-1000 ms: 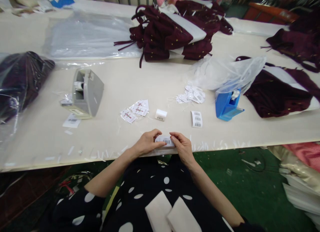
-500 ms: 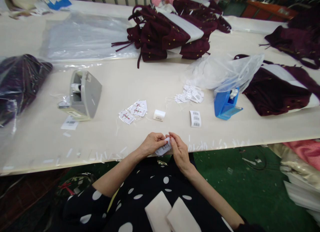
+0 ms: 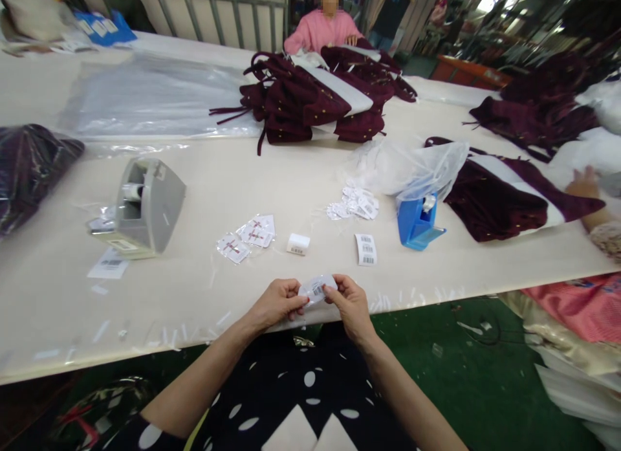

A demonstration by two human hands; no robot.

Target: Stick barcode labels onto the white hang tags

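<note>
Between my two hands, just above the table's front edge, is a small white tag (image 3: 316, 288) with a barcode on it. My left hand (image 3: 280, 301) pinches its left end, and my right hand (image 3: 348, 302) grips the right end with thumb and fingers. Beyond them on the table lie a small roll of barcode stickers (image 3: 297, 244) and a short strip of barcode stickers (image 3: 365, 250). To the left are several small clear packets (image 3: 256, 232) with a red pattern. A loose pile of white tags (image 3: 356, 203) lies farther back.
A grey tape dispenser (image 3: 162, 208) stands at left, a blue one (image 3: 418, 223) at right beside a clear plastic bag (image 3: 412, 163). Dark maroon garments (image 3: 310, 101) are heaped at the back. A person in pink (image 3: 327, 33) is across the table; another person's hand (image 3: 585, 182) is at right.
My hands have moved apart along the tag, so more of its face shows. The head view has tilted up, and another person's hand now appears at the right.
</note>
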